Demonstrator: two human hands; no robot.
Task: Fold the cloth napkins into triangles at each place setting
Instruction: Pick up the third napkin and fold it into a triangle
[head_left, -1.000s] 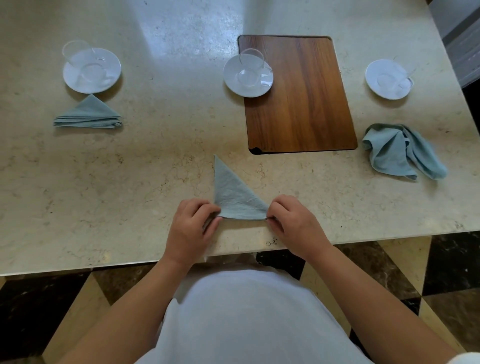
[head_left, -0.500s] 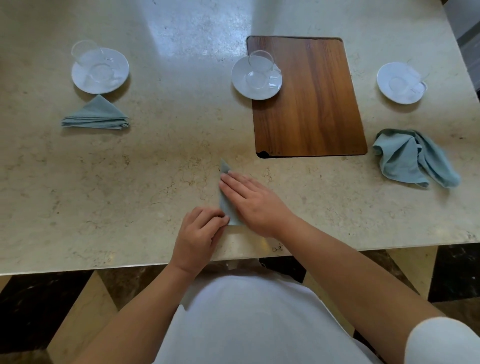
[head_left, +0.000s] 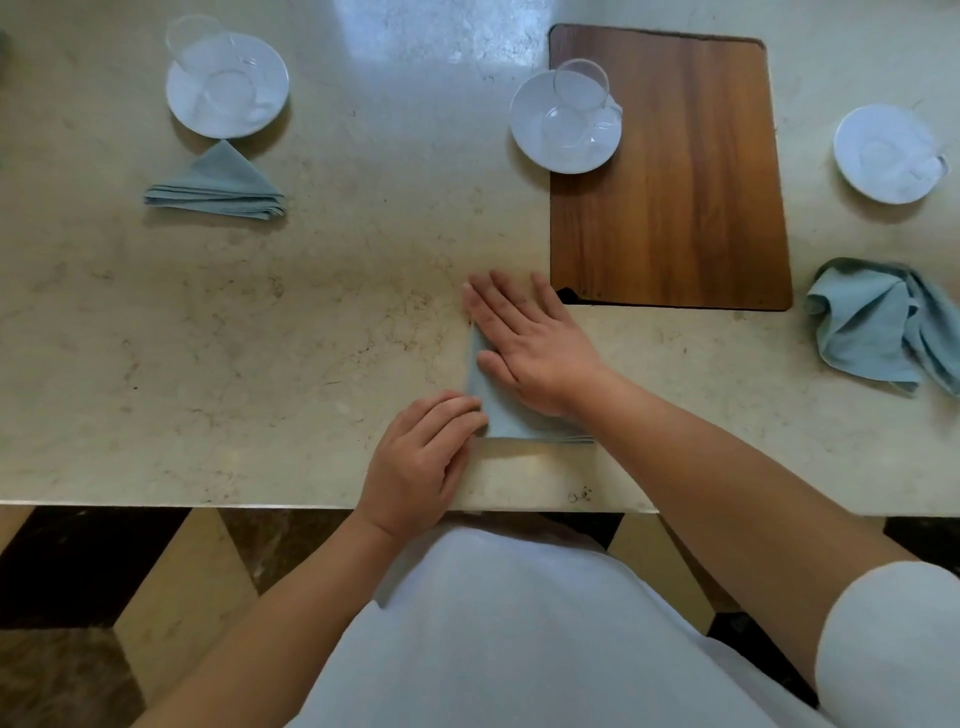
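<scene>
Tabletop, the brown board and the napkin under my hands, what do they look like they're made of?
The tabletop looks like polished stone, perhaps marble or an imitation: beige, dark veining, glossy glare. The brown board looks like wood or wood-grain laminate: streaky grain, soft sheen. The napkin is woven cloth, matte blue-grey, with layered folded edges.

Pale stone bench (head_left: 311, 338), laid.
On it: three white saucers (head_left: 227, 85) (head_left: 565, 150) (head_left: 888, 153), a wooden board (head_left: 685, 208), a triangle-folded napkin (head_left: 221, 184), a crumpled napkin (head_left: 878, 325), and a part-folded napkin (head_left: 498, 410) near the front edge.
</scene>
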